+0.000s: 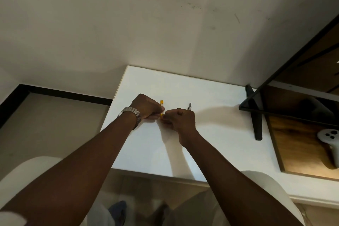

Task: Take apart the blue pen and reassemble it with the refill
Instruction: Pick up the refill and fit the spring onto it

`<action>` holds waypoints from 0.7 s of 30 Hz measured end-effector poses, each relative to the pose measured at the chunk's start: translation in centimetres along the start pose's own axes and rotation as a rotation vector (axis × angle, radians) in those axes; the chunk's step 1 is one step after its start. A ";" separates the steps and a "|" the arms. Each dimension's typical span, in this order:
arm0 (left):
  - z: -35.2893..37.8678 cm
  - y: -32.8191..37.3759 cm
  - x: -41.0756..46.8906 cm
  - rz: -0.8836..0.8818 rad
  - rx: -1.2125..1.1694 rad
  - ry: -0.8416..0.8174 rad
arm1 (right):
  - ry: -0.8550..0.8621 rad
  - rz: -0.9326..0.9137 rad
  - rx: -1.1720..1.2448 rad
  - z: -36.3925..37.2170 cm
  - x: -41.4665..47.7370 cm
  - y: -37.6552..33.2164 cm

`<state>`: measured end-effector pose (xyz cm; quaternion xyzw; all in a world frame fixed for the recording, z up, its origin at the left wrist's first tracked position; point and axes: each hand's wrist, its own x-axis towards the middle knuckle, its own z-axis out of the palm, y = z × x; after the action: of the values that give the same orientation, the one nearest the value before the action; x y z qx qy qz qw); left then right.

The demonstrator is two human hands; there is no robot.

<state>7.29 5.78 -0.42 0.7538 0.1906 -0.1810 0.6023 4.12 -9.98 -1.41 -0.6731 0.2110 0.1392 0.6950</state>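
Both hands meet over the white table point(211, 134). My left hand point(146, 106), with a metal watch on its wrist, is curled into a fist, its fingertips pinched on a short yellow-orange pen piece point(161, 104) that stands upright between the hands. My right hand point(180, 120) is also curled, and its fingertips close on the lower end of that piece. A slim grey pen part point(189, 106) lies on the table just behind my right hand. No blue part shows; whatever the fingers cover is hidden.
A black stand leg point(255, 115) rests on the table at the right under a dark screen edge point(286, 113). A white controller point(330, 139) lies on a wooden board at the far right. White chair arms point(27, 174) flank my forearms.
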 end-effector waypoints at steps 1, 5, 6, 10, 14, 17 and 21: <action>0.0 0.0 0.1 0.003 0.047 0.012 | 0.011 -0.008 -0.041 0.1 0.1 0.3; 0.2 -0.1 0.1 0.024 0.143 0.026 | 0.036 -0.076 -0.201 0.4 0.3 0.9; 0.3 -0.1 0.1 0.033 0.156 0.033 | 0.044 -0.098 -0.228 0.4 0.4 1.0; 0.5 -0.2 -0.1 0.072 0.201 0.068 | 0.059 -0.180 -0.323 0.6 0.7 1.0; 0.7 -0.3 -0.6 0.096 0.216 0.108 | 0.067 -0.228 -0.413 0.8 0.6 1.0; 1.0 -0.4 -1.0 0.116 0.217 0.132 | 0.050 -0.234 -0.445 0.7 0.6 1.0; 1.2 -0.3 -1.3 0.128 0.205 0.136 | 0.030 -0.250 -0.484 0.6 0.6 0.7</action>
<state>5.95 4.59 -0.31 0.8324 0.1630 -0.1093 0.5182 4.39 -9.37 -2.34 -0.8425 0.0973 0.0888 0.5223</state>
